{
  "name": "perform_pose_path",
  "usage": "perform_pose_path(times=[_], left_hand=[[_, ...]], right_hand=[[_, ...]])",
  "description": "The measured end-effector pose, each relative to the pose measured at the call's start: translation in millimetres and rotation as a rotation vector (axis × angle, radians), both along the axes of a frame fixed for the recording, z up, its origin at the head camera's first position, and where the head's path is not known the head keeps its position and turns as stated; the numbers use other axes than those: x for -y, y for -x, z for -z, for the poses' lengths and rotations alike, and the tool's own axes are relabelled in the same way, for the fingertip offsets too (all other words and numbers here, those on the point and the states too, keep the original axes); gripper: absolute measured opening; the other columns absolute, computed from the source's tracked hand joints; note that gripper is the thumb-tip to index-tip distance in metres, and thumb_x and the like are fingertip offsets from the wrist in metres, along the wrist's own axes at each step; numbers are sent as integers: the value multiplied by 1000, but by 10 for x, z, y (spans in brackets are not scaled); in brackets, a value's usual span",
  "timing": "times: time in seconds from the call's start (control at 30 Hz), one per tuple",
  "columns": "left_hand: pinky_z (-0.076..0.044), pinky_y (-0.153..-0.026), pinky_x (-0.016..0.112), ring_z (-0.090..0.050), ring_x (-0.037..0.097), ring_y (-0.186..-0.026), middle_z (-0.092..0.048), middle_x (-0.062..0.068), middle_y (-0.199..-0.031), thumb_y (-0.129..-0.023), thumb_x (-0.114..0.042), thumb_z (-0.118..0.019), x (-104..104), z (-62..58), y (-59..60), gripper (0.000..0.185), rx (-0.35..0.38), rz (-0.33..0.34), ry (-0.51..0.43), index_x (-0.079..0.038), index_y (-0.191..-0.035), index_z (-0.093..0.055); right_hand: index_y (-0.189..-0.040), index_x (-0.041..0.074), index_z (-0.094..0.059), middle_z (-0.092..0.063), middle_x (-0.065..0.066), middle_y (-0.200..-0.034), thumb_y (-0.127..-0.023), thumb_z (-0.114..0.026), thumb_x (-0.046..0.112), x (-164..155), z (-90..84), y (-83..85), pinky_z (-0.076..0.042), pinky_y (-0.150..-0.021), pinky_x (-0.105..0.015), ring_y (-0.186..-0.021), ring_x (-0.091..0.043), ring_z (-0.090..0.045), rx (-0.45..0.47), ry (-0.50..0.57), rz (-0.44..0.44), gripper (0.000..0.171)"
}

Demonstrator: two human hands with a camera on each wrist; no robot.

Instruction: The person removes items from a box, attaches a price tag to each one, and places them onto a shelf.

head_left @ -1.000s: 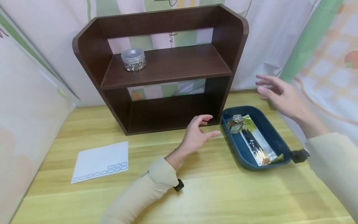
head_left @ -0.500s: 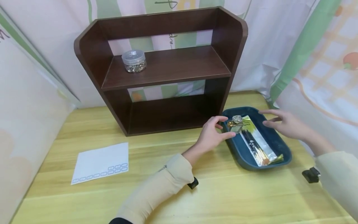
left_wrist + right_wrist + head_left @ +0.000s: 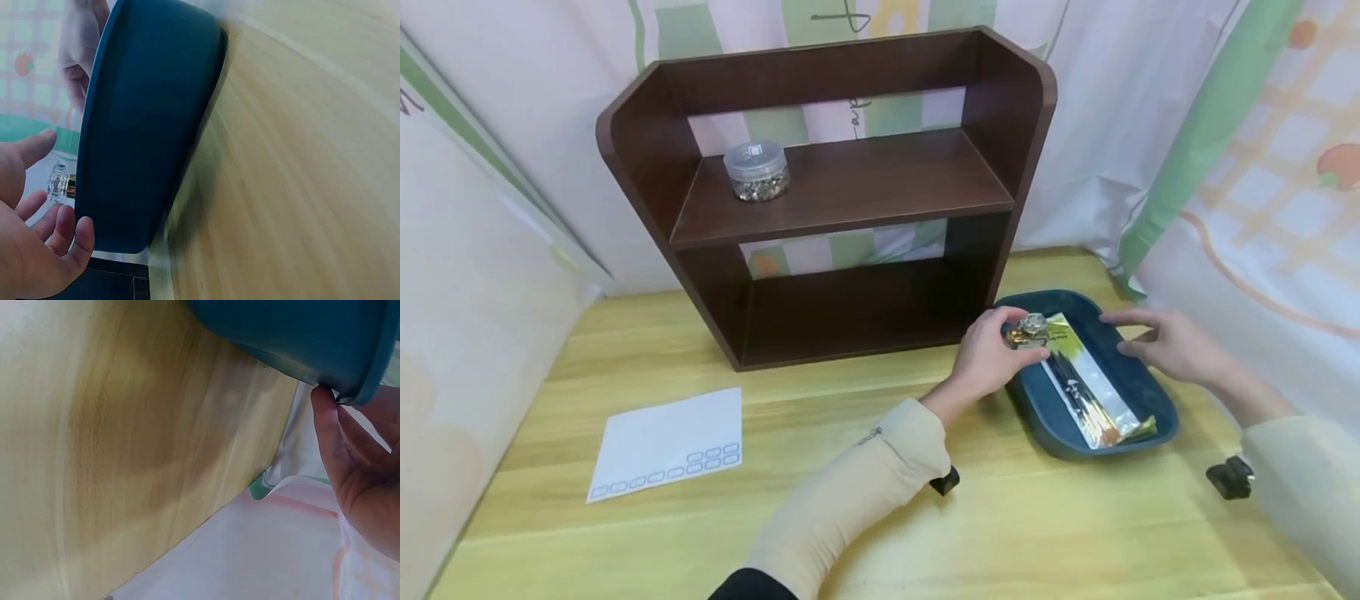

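Note:
A dark blue tray (image 3: pixel 1138 387) stands on the wooden table, right of the shelf. In it are a small glass bottle with a gold cap (image 3: pixel 1030 330) and a long foil packet (image 3: pixel 1093 392). My left hand (image 3: pixel 1011 337) reaches over the tray's left end. In the left wrist view its fingers (image 3: pixel 82 232) touch the tray's outer wall (image 3: pixel 150 125), and the straight thumb stays apart, above the rim near the bottle (image 3: pixel 59 181). My right hand (image 3: pixel 1138 337) is at the right rim. Its thumb presses under the lip of the tray (image 3: pixel 300 331), and the fingers (image 3: pixel 375 431) curl over the edge.
A dark brown two-level shelf (image 3: pixel 842 187) stands at the back, with a clear jar (image 3: pixel 756 170) on its upper board. A white sheet of labels (image 3: pixel 666 443) lies at the front left. Patterned curtains close off the back and both sides.
The right hand came down from the air to the tray's right rim. The left hand slid right from the table to the tray's left end, by the bottle.

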State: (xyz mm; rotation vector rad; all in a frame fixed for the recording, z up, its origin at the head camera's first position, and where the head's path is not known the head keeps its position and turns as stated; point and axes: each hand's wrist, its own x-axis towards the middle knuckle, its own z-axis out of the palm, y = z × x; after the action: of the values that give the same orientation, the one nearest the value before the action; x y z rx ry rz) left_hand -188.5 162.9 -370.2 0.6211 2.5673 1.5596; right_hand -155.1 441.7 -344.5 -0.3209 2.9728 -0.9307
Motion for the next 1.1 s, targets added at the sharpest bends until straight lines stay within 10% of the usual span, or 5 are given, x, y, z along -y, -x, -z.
perform_pose_path(times=[0.37, 1.1], left_hand=[[-48, -75, 18, -62, 5, -99, -68, -17, -108, -80, -37, -87, -135, 23, 99, 47, 16, -126, 110, -26, -122, -69], [-42, -51, 18, -54, 0, -63, -72, -18, -93, -82, -45, -82, -172, 82, 169, 33, 35, -115, 139, -30, -112, -77]], right_hand=[[-131, -7, -58, -70, -27, -100, -87, -67, -8, 16, -30, -14, -54, -50, -33, -62, -14, -65, 42, -10, 19, 45], [-126, -7, -62, -70, -22, -93, -85, -66, -12, 8, -21, -4, -51, -46, -32, -53, -12, -60, 10, -10, -20, 41]])
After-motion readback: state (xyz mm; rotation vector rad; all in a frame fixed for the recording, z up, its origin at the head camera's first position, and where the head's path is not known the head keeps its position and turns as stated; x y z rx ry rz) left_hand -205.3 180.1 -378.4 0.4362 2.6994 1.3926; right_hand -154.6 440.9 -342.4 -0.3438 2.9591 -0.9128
